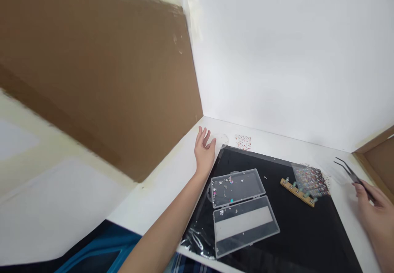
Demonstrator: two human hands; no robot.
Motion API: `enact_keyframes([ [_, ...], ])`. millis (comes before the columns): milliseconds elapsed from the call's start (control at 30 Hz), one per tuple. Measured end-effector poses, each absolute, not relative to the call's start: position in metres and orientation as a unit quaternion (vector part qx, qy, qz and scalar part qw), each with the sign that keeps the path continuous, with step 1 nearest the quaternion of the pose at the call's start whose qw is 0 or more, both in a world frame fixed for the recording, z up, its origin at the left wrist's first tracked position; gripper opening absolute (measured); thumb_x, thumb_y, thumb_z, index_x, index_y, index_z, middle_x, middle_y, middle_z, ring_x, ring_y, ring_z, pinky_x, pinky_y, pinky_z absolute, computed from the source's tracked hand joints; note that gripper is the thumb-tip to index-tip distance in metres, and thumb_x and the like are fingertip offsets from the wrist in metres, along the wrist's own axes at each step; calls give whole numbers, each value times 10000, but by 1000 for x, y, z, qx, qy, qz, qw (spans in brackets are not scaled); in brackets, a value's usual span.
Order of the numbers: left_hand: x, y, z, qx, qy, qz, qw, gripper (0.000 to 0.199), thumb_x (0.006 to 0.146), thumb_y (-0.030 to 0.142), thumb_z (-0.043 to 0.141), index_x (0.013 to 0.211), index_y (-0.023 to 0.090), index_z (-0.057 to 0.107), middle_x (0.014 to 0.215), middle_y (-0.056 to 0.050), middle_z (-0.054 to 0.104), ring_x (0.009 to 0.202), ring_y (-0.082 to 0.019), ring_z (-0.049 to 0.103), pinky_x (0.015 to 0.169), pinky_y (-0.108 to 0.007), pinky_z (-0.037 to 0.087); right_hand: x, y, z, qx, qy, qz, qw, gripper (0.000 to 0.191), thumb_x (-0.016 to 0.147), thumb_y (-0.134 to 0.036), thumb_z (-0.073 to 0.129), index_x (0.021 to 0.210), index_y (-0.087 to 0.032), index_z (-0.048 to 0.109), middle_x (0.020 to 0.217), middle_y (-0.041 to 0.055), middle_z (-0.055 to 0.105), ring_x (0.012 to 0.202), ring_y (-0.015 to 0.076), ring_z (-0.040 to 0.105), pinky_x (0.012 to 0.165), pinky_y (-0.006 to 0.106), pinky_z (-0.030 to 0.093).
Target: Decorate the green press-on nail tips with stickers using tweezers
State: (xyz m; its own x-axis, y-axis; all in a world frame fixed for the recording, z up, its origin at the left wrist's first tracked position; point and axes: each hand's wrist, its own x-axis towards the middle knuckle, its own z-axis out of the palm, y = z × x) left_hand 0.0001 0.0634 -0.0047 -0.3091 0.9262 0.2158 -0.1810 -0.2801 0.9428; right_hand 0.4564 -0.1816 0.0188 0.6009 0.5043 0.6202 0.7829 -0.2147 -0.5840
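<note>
At the back left of the table, my left hand (pixel 205 152) is raised with its fingers apart, beside a clear round piece of plastic (pixel 222 139); whether they touch I cannot tell. At the far right my right hand (pixel 374 205) grips dark tweezers (pixel 353 177), their bent tips apart with nothing visible between them. On the black mat (pixel 295 236) lies an open clear plastic case (pixel 246 184) with small gems and flower-shaped bits inside. A wooden strip (pixel 297 192) with several clear nail tips on it rests at the mat's right, beside a transparent sheet of coloured gems (pixel 312 180).
A small sheet of red dots (pixel 243 142) lies on the white table (pixel 172 207) behind the mat. White wall (pixel 286 59) rises at the back, and a brown board (pixel 107 72) stands at the left. A wooden edge (pixel 374 141) borders the right.
</note>
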Motion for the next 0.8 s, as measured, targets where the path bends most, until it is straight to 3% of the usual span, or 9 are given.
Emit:
enact_keyframes([
  [100,1,60,-5,454,446,667,387,444,988,135,745,1414,264,737,1803,-77,396,1489,-339,625,974,-318,697,459,-180,11,-763,-428,-156,458,565,889,-755,708,953,-202,803,907,87,788,683,240,674,705,403,582],
  [200,0,59,-7,483,457,656,356,336,1035,174,641,1328,254,786,1772,-63,451,1529,-354,583,1021,-408,702,461,-179,3,-756,-443,-166,452,667,907,-829,667,997,-187,822,950,98,795,690,225,645,679,386,557],
  [300,-1,61,-10,508,471,645,323,365,1019,131,561,1255,246,816,1759,-48,472,1569,-331,541,1268,-536,548,464,-181,-3,-745,-460,-182,448,710,926,-859,648,1007,-180,837,967,118,793,698,221,624,679,386,539],
  [400,-1,64,-13,529,483,631,299,359,999,162,580,1245,250,826,1771,-46,452,1602,-322,500,1388,-574,367,466,-181,-6,-724,-484,-205,446,686,982,-825,622,1021,-174,834,972,133,791,723,232,645,661,386,529],
  [467,-1,65,-14,537,492,624,284,344,998,218,605,1264,244,822,1790,-60,416,1638,-334,446,1412,-586,302,468,-176,-8,-703,-515,-218,439,625,1039,-762,600,1043,-174,813,999,133,785,810,243,698,684,373,556],
  [600,-2,67,-16,546,504,618,257,389,994,280,602,1326,211,792,1843,-90,289,1723,-343,261,1440,-594,178,467,-145,-14,-655,-622,-205,375,376,1096,-552,673,1213,-198,728,1176,68,746,999,196,728,906,404,637],
  [700,-4,69,-18,563,520,601,225,461,991,309,590,1416,206,737,1869,-93,197,1750,-334,158,1442,-597,143,463,-110,-18,-628,-691,-171,314,356,1091,-478,706,1328,-213,702,1316,90,716,1087,216,724,953,429,646],
  [800,-6,71,-20,577,545,578,192,501,991,350,580,1452,198,701,1864,-119,212,1748,-345,167,1437,-619,141,458,-83,-22,-609,-730,-144,274,357,1088,-465,712,1348,-220,697,1361,97,704,1130,227,719,980,445,643],
])
